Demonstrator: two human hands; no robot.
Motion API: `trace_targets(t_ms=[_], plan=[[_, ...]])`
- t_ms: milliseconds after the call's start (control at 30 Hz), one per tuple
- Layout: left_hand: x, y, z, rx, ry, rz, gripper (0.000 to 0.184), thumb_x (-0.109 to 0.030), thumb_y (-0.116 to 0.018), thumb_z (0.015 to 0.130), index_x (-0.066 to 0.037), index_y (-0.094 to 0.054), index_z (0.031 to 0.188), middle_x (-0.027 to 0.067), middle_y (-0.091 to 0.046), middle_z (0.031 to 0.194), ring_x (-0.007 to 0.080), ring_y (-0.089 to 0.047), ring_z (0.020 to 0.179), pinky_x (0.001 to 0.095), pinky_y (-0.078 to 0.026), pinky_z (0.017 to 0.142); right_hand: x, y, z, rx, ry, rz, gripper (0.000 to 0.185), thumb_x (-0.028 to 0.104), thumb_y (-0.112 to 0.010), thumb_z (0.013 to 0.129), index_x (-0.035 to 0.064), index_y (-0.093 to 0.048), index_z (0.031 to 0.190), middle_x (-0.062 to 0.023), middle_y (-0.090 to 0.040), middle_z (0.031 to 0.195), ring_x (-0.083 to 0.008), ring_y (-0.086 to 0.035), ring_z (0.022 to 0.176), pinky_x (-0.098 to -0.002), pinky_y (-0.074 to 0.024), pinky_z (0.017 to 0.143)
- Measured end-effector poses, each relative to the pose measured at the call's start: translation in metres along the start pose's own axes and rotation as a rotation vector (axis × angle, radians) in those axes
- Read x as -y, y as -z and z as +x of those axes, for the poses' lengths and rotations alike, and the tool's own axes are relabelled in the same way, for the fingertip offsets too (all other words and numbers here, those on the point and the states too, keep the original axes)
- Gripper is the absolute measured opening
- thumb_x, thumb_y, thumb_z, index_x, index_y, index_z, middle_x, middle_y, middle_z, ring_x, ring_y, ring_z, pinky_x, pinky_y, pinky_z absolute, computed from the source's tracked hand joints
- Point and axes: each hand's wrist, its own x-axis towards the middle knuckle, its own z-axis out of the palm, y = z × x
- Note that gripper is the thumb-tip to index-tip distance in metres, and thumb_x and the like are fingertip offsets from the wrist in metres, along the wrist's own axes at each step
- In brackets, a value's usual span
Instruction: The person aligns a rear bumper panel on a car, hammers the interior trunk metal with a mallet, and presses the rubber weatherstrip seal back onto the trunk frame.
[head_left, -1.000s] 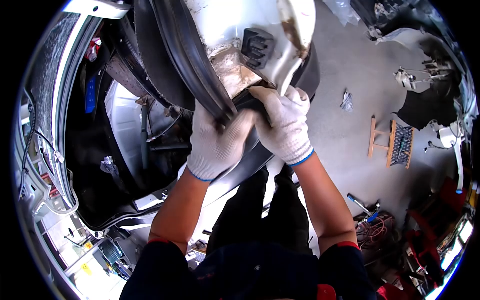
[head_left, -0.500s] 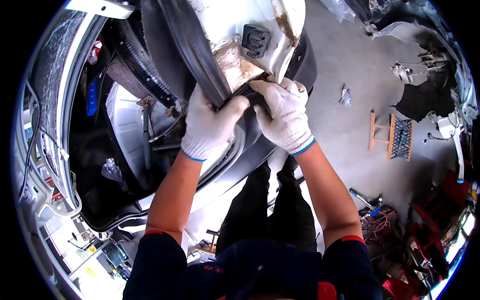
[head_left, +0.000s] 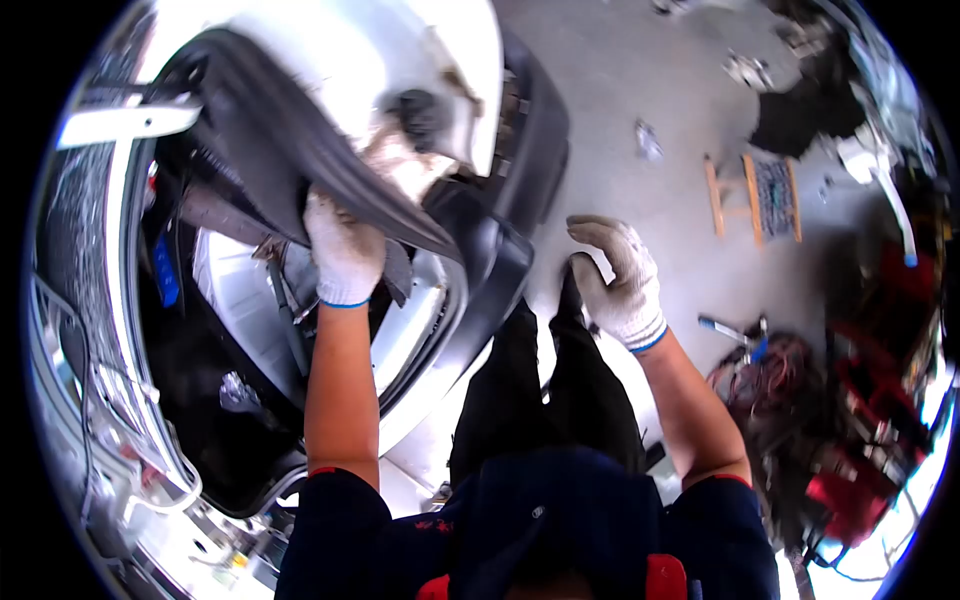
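My left hand (head_left: 345,255), in a white knit glove with a blue cuff edge, reaches into the opening of a car body. It is against the underside of a long black rubber seal (head_left: 330,165) and the dark trim lining beside it. Its fingertips are hidden there, so its grip does not show. My right hand (head_left: 622,285), gloved alike, is in the air right of the car, thumb and fingers apart, holding nothing. Near it is the black bumper (head_left: 505,245). Above the seal is a white body panel (head_left: 350,60) with a dark vent piece (head_left: 418,112), blurred.
Inside the car opening lie a blue object (head_left: 166,272) and crumpled clear plastic (head_left: 238,392). On the grey floor stand a folding stool (head_left: 770,200), a plastic scrap (head_left: 648,140) and coiled hoses (head_left: 775,370). Torn car parts (head_left: 815,110) lie at the upper right.
My right hand has come off the panel's lower corner and moved down and right, opening. My left hand has shifted left and deeper under the seal. The view has turned, with the car farther left.
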Motion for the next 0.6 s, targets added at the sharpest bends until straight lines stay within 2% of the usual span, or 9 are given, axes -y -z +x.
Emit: trace_targets(t_ms=[33, 67, 100, 200, 300, 433, 467, 533, 600], plan=[[0.008, 0.018, 0.008, 0.04, -0.026, 0.068, 0.04, -0.038, -0.048, 0.114, -0.009, -0.064, 0.135, 0.0067, -0.07, 0.123, 0.0231, -0.066, 0.116, 0.0431, -0.053, 0.107, -0.011, 0.015, -0.025, 0.026, -0.145, 0.011, 0.03, 0.0, -0.072, 0.085, 0.0063, -0.076, 0.114, -0.0141, -0.076, 0.118, -0.0348, -0.073, 0.111, -0.0408, -0.0584, 0.098], [0.008, 0.043, 0.018, 0.416, 0.044, -0.13, 0.039, -0.037, -0.048, 0.112, -0.008, -0.064, 0.134, 0.0098, -0.069, 0.124, 0.0253, -0.066, 0.117, 0.0441, -0.052, 0.109, -0.032, 0.025, -0.057, 0.045, -0.26, -0.068, 0.029, 0.005, -0.07, 0.09, 0.0072, -0.075, 0.118, -0.0161, -0.076, 0.119, -0.0364, -0.073, 0.112, -0.0426, -0.0584, 0.097], [0.006, 0.039, 0.015, 0.211, 0.108, -0.103, 0.043, -0.037, -0.049, 0.111, -0.005, -0.062, 0.137, 0.0129, -0.069, 0.127, 0.0285, -0.066, 0.118, 0.046, -0.054, 0.108, -0.052, 0.041, -0.087, 0.107, -0.398, -0.158, 0.029, 0.01, -0.069, 0.092, 0.0082, -0.075, 0.12, -0.0169, -0.076, 0.119, -0.037, -0.073, 0.114, -0.0434, -0.0579, 0.099], [-0.007, -0.011, 0.001, 0.252, -0.031, 0.281, 0.052, -0.037, -0.05, 0.109, -0.002, -0.056, 0.147, 0.0139, -0.067, 0.135, 0.0333, -0.067, 0.116, 0.0522, -0.059, 0.1, -0.107, 0.085, -0.205, 0.17, -0.804, -0.305, 0.032, 0.019, -0.069, 0.094, 0.0082, -0.075, 0.124, -0.0174, -0.08, 0.108, -0.0333, -0.078, 0.101, -0.0422, -0.0621, 0.094], [-0.009, -0.035, -0.008, 0.16, 0.041, 0.221, 0.055, -0.046, -0.052, 0.108, -0.007, -0.059, 0.146, 0.0129, -0.063, 0.148, 0.0314, -0.06, 0.137, 0.0522, -0.045, 0.118, -0.132, 0.13, -0.341, 0.197, -1.322, -0.325, 0.031, 0.022, -0.064, 0.094, 0.0093, -0.08, 0.116, -0.0212, -0.079, 0.092, -0.0259, -0.078, 0.09, -0.0384, -0.0607, 0.079], [-0.01, -0.081, -0.034, 0.081, -0.029, 0.258, 0.053, -0.04, -0.048, 0.112, -0.004, -0.056, 0.149, 0.0132, -0.059, 0.152, 0.0312, -0.057, 0.14, 0.0519, -0.043, 0.122, -0.161, 0.154, -0.511, 0.361, -1.346, -0.527, 0.031, 0.019, -0.06, 0.096, 0.0017, -0.08, 0.111, -0.0204, -0.081, 0.108, -0.029, -0.078, 0.102, -0.0383, -0.0588, 0.096], [-0.011, -0.083, -0.038, 0.085, -0.092, 0.35, 0.054, -0.042, -0.049, 0.111, -0.005, -0.056, 0.149, 0.0131, -0.058, 0.153, 0.0305, -0.056, 0.141, 0.0519, -0.043, 0.122, -0.134, 0.155, -0.513, 0.052, -1.562, -0.373, 0.029, 0.019, -0.062, 0.096, 0.0013, -0.08, 0.111, -0.0177, -0.081, 0.107, -0.0276, -0.077, 0.101, -0.0384, -0.0588, 0.094], [-0.012, -0.065, -0.027, 0.197, -0.278, 0.681, 0.055, -0.038, -0.053, 0.109, -0.004, -0.053, 0.152, 0.0146, -0.055, 0.157, 0.0299, -0.056, 0.141, 0.0533, -0.043, 0.122, -0.141, 0.139, -0.548, -0.033, -1.615, -0.107, 0.033, 0.019, -0.066, 0.093, -0.0006, -0.08, 0.115, -0.0167, -0.08, 0.104, -0.0238, -0.075, 0.093, -0.0348, -0.0582, 0.089], [-0.01, -0.076, -0.036, 0.15, -0.135, 0.431, 0.054, -0.027, -0.058, 0.107, 0.0, -0.048, 0.153, 0.0183, -0.056, 0.156, 0.0313, -0.058, 0.14, 0.0537, -0.045, 0.121, -0.126, 0.131, -0.53, -0.17, -1.631, 0.029, 0.036, 0.018, -0.065, 0.091, -0.0014, -0.079, 0.119, -0.0151, -0.079, 0.099, -0.0166, -0.071, 0.088, -0.0313, -0.0569, 0.083]])
